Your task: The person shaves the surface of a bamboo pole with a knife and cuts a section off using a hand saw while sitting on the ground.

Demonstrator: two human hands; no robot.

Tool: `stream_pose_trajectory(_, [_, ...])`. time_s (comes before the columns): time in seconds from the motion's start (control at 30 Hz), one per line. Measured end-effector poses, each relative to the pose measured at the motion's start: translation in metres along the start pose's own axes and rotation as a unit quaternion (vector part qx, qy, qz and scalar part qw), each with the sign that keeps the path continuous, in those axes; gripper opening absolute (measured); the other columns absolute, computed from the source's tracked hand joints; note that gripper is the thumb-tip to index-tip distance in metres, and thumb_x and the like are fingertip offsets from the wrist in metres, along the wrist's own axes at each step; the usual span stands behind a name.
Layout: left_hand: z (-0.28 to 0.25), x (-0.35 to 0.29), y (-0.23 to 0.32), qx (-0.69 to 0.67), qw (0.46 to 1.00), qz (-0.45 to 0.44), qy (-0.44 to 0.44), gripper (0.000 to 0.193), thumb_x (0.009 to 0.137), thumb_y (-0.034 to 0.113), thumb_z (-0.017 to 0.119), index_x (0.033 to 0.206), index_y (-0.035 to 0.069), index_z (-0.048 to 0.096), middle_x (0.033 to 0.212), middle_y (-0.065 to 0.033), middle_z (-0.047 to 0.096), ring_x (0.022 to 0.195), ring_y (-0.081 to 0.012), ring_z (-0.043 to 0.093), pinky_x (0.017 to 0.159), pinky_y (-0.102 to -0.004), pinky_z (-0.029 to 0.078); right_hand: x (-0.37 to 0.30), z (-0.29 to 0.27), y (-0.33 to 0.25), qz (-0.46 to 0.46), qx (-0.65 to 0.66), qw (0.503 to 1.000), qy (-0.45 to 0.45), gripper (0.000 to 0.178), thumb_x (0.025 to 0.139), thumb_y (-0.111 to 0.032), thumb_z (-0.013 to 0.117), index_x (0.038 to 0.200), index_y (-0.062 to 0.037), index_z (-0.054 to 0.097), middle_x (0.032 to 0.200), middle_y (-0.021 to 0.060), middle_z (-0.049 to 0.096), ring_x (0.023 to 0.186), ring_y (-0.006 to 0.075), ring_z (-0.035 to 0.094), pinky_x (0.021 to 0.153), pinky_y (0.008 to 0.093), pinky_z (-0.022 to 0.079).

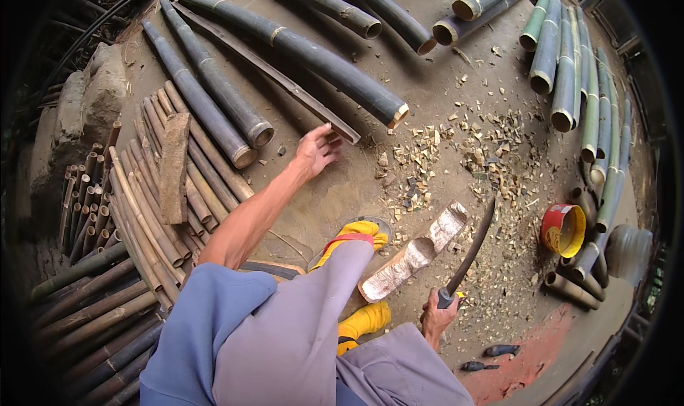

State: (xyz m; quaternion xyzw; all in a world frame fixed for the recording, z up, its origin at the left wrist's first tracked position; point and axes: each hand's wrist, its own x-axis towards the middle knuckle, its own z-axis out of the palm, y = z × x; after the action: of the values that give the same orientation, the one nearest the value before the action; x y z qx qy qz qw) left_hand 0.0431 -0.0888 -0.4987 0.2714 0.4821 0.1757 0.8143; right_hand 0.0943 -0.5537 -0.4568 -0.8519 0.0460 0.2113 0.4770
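My left hand (318,152) reaches forward with fingers apart and loosely bent, holding nothing. Its fingertips are at the lower end of a split, brown bamboo strip (313,105); whether they touch it I cannot tell. Just beyond lies a thick dark bamboo pole (328,68) with a pale cut end. My right hand (437,319) is closed round the dark handle of a machete (479,241), whose curved blade points forward. Between the hands, near my yellow-clad feet (365,320), lies a notched wooden block (415,252) with a pale, hacked surface.
Wood chips (499,153) litter the ground ahead. Thin bamboo poles (146,214) are stacked at the left under a rough plank (175,167). Green bamboo poles (566,64) lie at the right, near a red bucket (552,228). Two small dark objects (502,350) lie at lower right.
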Motion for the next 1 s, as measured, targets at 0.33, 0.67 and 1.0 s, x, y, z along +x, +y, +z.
stream_pose_trajectory(0.33, [0.062,0.049,0.089,-0.195,0.975,0.101,-0.020,0.011,0.080,0.010,0.070,0.078,0.007,0.060,0.071,-0.0086,0.062,0.065,-0.0203,0.063,0.068,-0.0389,0.057,-0.011,-0.005,-0.015,0.015,-0.003,1.000,0.026,0.026,0.085,-0.015,0.071,0.093,-0.0010,0.051,0.061,0.0045,0.055,0.048,0.0131,0.054,0.045,0.0279,0.042])
stream_pose_trajectory(0.67, [-0.091,-0.028,0.214,0.064,0.937,0.224,0.259,0.008,0.080,0.006,0.066,0.082,0.001,0.060,0.064,-0.0071,0.059,0.051,-0.0185,0.059,0.045,-0.0311,0.052,-0.013,0.000,0.008,0.049,-0.012,0.999,0.018,0.027,0.083,-0.018,0.071,0.095,-0.0018,0.053,0.063,0.0081,0.057,0.051,0.0184,0.057,0.049,0.0329,0.045])
stream_pose_trajectory(1.0, [-0.188,-0.050,0.152,0.050,0.914,0.239,0.325,0.012,0.079,0.007,0.068,0.083,-0.001,0.060,0.065,-0.0095,0.060,0.050,-0.0205,0.058,0.046,-0.0322,0.053,-0.011,0.000,0.025,-0.047,-0.140,0.985,0.093,0.035,0.081,-0.025,0.068,0.103,-0.0024,0.052,0.077,0.0131,0.059,0.068,0.0256,0.059,0.063,0.0394,0.046])
